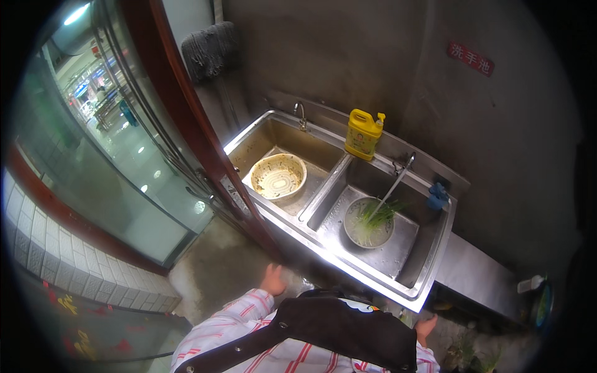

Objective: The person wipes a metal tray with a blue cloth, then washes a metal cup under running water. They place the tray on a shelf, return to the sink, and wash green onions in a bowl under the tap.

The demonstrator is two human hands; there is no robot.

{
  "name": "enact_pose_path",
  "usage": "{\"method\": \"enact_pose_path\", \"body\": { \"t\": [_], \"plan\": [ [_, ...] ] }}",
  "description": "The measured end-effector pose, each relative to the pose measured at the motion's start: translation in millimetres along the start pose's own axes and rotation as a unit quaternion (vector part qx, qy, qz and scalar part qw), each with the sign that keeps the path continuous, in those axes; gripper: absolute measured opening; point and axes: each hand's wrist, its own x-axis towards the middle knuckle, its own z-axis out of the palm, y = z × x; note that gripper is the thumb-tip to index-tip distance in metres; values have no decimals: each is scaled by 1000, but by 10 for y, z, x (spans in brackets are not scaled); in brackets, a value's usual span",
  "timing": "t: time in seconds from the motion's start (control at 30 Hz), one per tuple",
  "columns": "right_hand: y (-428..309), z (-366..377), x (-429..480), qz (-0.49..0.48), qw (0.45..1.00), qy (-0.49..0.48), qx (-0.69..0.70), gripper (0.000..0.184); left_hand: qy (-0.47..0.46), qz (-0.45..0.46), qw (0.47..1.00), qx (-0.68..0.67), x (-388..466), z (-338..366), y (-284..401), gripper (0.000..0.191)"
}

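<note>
My left hand (273,280) hangs beside my body, in front of the sink, with its fingers apart and nothing visible in it. Near the sink's front right corner is my right hand (425,327), partly hidden by my dark apron; one digit sticks out and I see nothing held. Before me stands a two-basin stainless steel sink (326,200). Water runs from the right faucet (411,161) onto green leafy stalks (381,215) in a round bowl (350,233). The left basin holds a pale plastic colander (280,183) with bits stuck to it.
A yellow pump jug (363,137) stands on the sink's back ledge, near a second faucet (302,116). A blue cloth or glove (437,196) hangs at the right rim. Left is a wood-framed door (205,140); right, a metal counter (480,279). Plants (466,354) lie low at right.
</note>
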Motion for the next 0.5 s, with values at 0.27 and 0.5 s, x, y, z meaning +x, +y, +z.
{"method": "enact_pose_path", "body": {
  "t": [0.27, 0.5],
  "plan": [
    [-1002, 174, 291, -221, 950, -205, -79, 53, -42, -233, 971, 23, -652, 177, -725, 66],
    [-1017, 131, 102, -269, 951, -124, -87, 48, -38, -204, 978, 5, -678, 362, -860, 61]
  ]
}}
